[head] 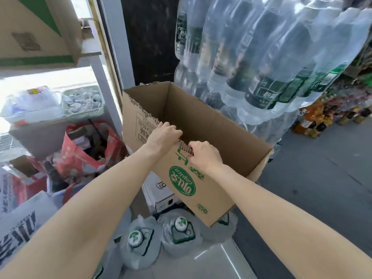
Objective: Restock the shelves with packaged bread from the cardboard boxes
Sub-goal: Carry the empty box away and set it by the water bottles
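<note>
Cardboard box (201,125) at frame centre, apparently empty, long axis running upper left to lower right. Left hand (164,135) and right hand (204,156) gripping near torn rim, fingers curled over. No bread visible.

A grey floor (314,178) runs along the right side, in even daylight. A pale metal post (118,47) rises left of centre, with a dark wall panel (153,37) just beside it on the right. Left of the post, strong light comes through a window (82,7) and washes out a white ledge (40,77). Shrink-wrapped water packs (261,57) are stacked high against the dark panel. Beyond them, bottles (322,119) stand on the floor. A red bag (84,150) and a green basket (82,105) sit at left; large jugs (161,236) stand at bottom centre.
</note>
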A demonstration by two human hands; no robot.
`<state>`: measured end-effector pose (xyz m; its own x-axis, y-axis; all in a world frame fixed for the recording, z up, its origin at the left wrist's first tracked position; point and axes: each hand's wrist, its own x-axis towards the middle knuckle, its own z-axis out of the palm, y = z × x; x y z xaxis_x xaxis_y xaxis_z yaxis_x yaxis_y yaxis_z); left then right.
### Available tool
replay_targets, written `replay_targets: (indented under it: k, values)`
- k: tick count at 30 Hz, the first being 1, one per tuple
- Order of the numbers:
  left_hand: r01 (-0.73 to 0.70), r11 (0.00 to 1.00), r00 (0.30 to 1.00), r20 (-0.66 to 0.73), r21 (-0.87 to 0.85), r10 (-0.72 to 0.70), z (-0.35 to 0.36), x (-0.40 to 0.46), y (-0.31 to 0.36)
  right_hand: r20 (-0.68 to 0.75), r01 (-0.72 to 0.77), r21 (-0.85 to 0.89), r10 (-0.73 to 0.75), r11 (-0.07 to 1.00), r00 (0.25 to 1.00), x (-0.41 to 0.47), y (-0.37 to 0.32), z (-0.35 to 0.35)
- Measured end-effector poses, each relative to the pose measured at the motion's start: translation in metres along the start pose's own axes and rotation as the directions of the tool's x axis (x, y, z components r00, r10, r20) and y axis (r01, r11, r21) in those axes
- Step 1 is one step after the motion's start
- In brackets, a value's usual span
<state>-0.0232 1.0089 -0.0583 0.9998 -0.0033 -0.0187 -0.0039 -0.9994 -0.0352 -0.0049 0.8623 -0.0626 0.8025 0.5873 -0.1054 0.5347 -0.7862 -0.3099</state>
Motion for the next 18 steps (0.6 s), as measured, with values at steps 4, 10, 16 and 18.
replay_targets:
  k: [4,10,16,18]
  values:
    - [0.014,1.0,1.0,0.011,0.002,-0.014,0.017,0.021,-0.03,-0.005,-0.038,0.026,0.038,0.999,0.999,0.038,-0.018,0.025]
    - [0.063,0.998,0.997,0.035,-0.015,-0.063,0.048,0.054,-0.053,-0.006,-0.131,0.08,0.132,0.988,0.991,0.079,-0.023,0.059]
    - [0.042,0.999,0.978,0.206,0.005,-0.042,0.089,0.063,-0.073,0.137,-0.246,0.097,0.232,0.964,0.963,0.093,-0.006,0.105]
    - [0.078,0.995,0.964,0.258,-0.066,-0.059,0.104,0.065,-0.078,0.184,-0.299,0.108,0.276,0.948,0.943,0.09,0.002,0.118]
